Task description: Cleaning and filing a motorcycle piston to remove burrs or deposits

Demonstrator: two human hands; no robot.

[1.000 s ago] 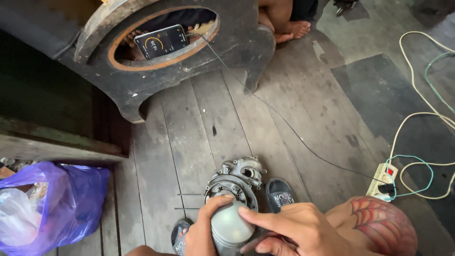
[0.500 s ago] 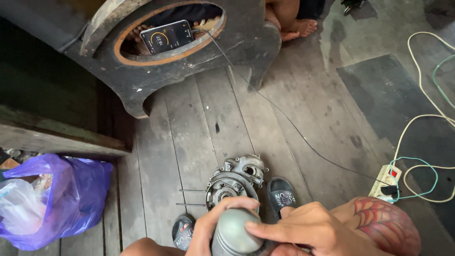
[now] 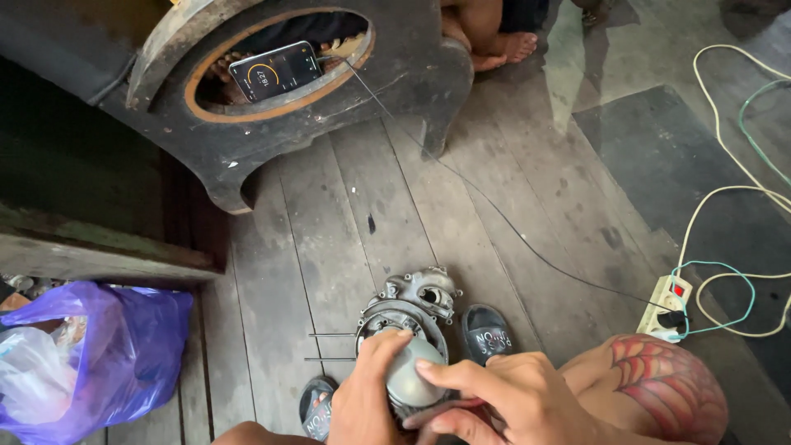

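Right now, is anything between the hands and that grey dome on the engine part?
Nothing visible. The left hand already cups the grey dome from its left side and the right hand lays fingers across it. The metal engine casing lies just beyond.

Single view, head-worn camera. It looks steeply down and slightly forward from above the person's lap onto a wooden plank floor (image 3: 346, 214). Nearest to the lens, at the bottom edge: left hand (image 3: 367, 400) and right hand (image 3: 503, 395), cropped at the wrists, with a knee just right of them. Mid-frame is floor at moderate range. The far end of the view, along the top edge, takes in a dark speaker box (image 3: 272, 91) with a phone (image 3: 276, 70) propped in its round opening, facing the camera. Left edge reaches a purple plastic bag (image 3: 99, 354); right edge reaches a power strip (image 3: 667, 309) and cables. No second view, so no overlap to record.
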